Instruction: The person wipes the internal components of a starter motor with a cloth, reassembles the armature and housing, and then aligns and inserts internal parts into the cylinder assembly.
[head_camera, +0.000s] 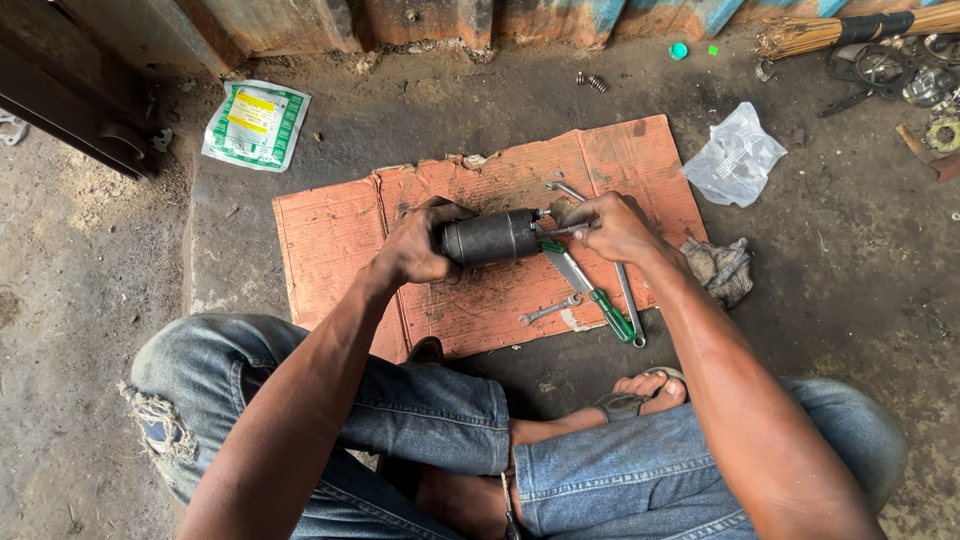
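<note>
I see my left hand (415, 245) wrapped around a dark grey cylindrical motor housing (492, 237), clenched on its left end and holding it just above a sheet of reddish cardboard (330, 250) spread on the concrete floor (830, 250). The housing's long axis runs left to right across my view, nearly level, with its right end facing my right hand (610, 225). That hand is closed in a pinch on a thin metal rod (562, 230) that juts from the housing's right end along the same axis; the fingertips sit just beside the end face, so the right hand is the one at the working end while the left steadies the body. Under the hands, on the cardboard, lies a screwdriver with a green handle (612, 315), its shaft pointing up and left toward the housing. A small spanner (550, 310) lies just left of it, and a long slim spanner (625, 295) runs down beside the screwdriver handle. A grey rag (720, 268) sits at the cardboard's right edge, touching it. Further off on the floor are a crumpled clear plastic bag (735, 158), a green and white packet (257, 124) to the upper left, and a broom (850, 30) along the top right. My crossed legs in jeans (440, 410) fill the lower frame.
</note>
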